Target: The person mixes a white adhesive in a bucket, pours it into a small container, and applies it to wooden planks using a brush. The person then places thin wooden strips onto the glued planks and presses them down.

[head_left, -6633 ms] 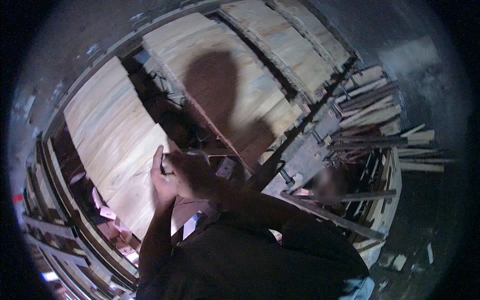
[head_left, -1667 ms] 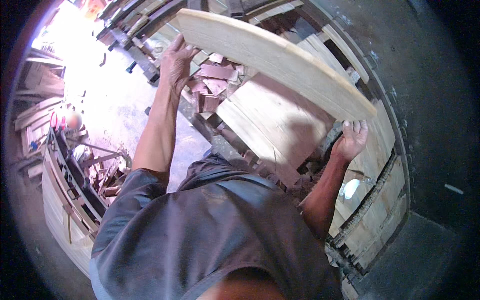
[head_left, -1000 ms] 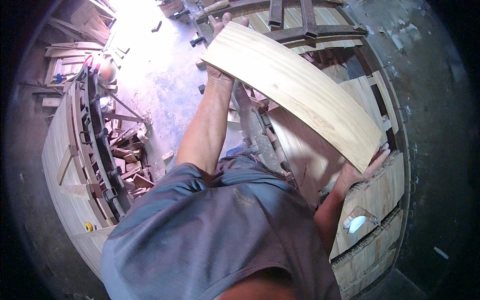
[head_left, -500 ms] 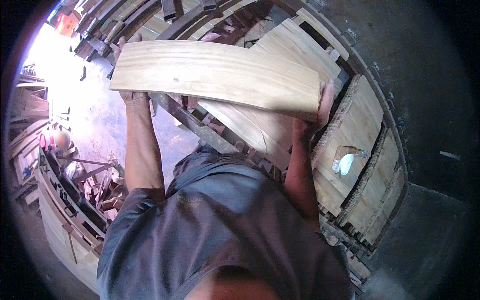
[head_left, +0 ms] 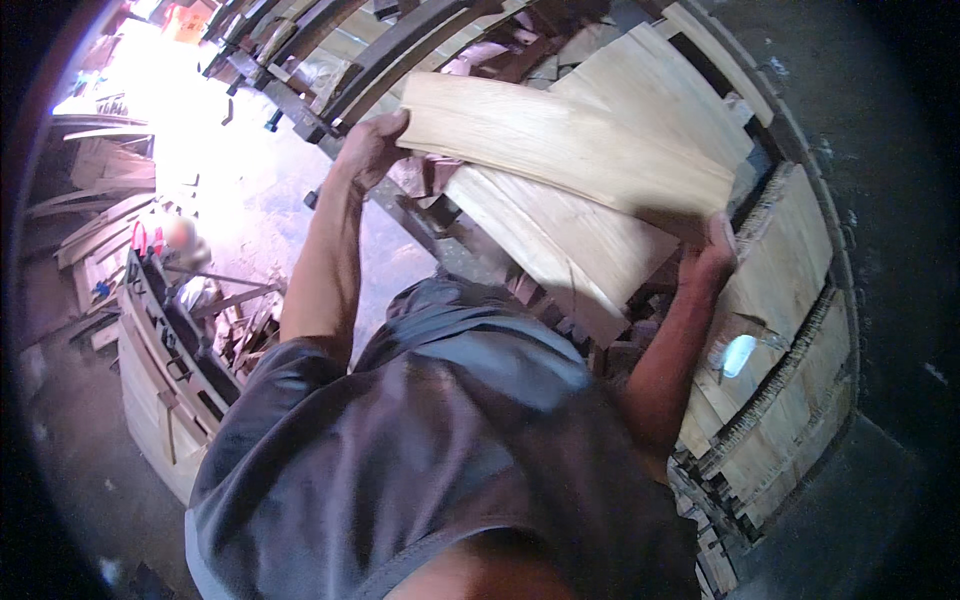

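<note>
A long, pale wooden board [head_left: 570, 140] is held by its two ends. My left hand [head_left: 375, 148] is closed on its left end, the thumb along the edge. At the lower right corner, my right hand [head_left: 710, 252] grips the other end, with part of its fingers hidden under the wood. Below the board lies another pale plank [head_left: 560, 235], partly covered by it. Behind it, a wide light panel [head_left: 660, 90] slants away to the upper right.
Dark metal beams [head_left: 420, 50] run across the far side. Stacked wooden panels [head_left: 785, 260] stand at the right, with a clear, shiny object [head_left: 738, 355] on them. Scrap wood [head_left: 110, 200] is heaped at the far left, near a curved rack [head_left: 165, 340].
The board has shifted to the right in the picture and tilted, its right end lower than its left. Both hands moved with it and still hold its ends.
</note>
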`<state>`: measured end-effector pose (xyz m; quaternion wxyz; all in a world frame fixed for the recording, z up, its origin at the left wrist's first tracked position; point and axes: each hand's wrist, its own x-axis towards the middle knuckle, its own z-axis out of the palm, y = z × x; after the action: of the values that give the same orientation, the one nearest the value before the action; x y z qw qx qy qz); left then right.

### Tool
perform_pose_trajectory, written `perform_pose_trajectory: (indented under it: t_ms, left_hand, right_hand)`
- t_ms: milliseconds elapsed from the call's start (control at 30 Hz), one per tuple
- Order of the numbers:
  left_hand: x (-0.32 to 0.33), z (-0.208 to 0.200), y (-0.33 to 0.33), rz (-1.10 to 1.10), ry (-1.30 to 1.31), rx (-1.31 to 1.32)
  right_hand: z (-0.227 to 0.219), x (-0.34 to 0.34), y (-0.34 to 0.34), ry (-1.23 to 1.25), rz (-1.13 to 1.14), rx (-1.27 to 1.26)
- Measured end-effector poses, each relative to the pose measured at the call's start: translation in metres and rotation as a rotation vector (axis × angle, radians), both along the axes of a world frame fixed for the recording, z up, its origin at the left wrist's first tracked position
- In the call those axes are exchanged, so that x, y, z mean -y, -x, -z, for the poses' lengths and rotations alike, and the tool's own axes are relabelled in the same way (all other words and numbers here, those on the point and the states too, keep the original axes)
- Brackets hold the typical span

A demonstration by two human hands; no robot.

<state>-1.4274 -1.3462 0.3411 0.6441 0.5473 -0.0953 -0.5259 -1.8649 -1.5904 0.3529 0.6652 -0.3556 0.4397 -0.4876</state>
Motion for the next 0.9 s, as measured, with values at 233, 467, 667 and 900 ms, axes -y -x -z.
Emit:
perform_pose_trajectory:
  t_ms: [233, 467, 667, 900]
  left_hand:
    - [0.047, 0.022, 0.003, 0.252, 0.11, 0.044]
    - [0.096, 0.056, 0.017, 0.47, -0.144, 0.493]
    - [0.106, 0.157, -0.005, 0.477, -0.091, 0.479]
    - [0.123, 0.127, 0.022, 0.673, -0.125, 1.098]
  right_hand:
    - [0.067, 0.011, 0.047, -0.025, 0.009, -0.086]
    - [0.119, 0.009, 0.092, 0.177, -0.003, -0.544]
    - [0.166, -0.019, 0.098, 0.314, -0.045, -0.905]
    - [0.121, -0.053, 0.117, 0.263, 0.136, -1.064]
